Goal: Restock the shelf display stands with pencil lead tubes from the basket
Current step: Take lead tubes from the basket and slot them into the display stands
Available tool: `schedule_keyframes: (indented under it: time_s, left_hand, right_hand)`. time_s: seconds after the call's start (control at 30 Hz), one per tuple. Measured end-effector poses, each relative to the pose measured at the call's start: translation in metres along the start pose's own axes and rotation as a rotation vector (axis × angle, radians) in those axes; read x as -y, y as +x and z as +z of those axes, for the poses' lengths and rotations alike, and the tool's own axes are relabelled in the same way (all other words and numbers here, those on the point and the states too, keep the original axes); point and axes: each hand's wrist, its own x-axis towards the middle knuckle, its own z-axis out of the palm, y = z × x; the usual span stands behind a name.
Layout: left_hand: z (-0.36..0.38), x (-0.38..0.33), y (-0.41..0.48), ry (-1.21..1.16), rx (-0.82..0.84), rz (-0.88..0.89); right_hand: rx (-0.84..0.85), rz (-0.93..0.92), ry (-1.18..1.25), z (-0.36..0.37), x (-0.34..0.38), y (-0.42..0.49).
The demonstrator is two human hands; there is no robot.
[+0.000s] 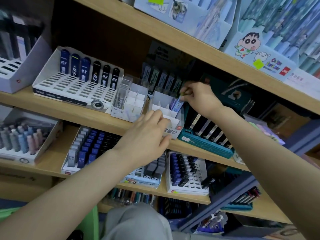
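Lead tube: a pale blue lead tube [177, 103], blurred, stands tilted with its lower end in the back right compartment of the white divided stand [159, 98].
Right hand: the right hand [199, 96] pinches the tube's top between thumb and fingertips, wrist raised above the stand's right side.
Left hand: the left hand [147, 137] grips the stand's front wall, fingers curled over its top edge and thumb against the labelled face below.
Stand: it sits at the front edge of the middle shelf [69, 110]; most of its paper-walled compartments show white.
Behind it: a row of dark tubes [162, 78] stands against the shelf's back, too blurred to read.
Right neighbour: a teal stand [204, 144] touching the white one, holding black tubes marked HB.
Left neighbour: a clear stand [129, 101] just beside it, with one clear tube in its left side.
Further left: a white slotted stand [74, 89] with six blue and black tubes marked 0.3 in its back row.
Lower shelf: a stand of grey, blue and black tubes [90, 149] under the left forearm.
Upper shelf: a cartoon-printed box [251, 47] near the right end.
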Motion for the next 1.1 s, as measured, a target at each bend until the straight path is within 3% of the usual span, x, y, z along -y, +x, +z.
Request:
schedule_keyframes:
  time_s: [0.23,0.8,1.0,1.1]
  left_hand:
    - [-0.007,0.002,-0.009,-0.023,-0.015,-0.012]
    - [-0.009,0.004,-0.011,0.022,-0.003,0.027]
    - [-0.033,0.024,-0.056,0.27,-0.007,0.029]
    - [-0.035,0.045,-0.105,0.357,0.023,-0.035]
  right_hand:
    - [0.065,-0.044,-0.049,0.002,0.006,0.0]
    - [-0.148,-0.257,-0.457,0.015,0.008,-0.022]
    - [-0.457,-0.567,-0.454,0.028,0.045,-0.071]
    - [-0.404,-0.687,-0.359,0.057,0.074,-0.102]
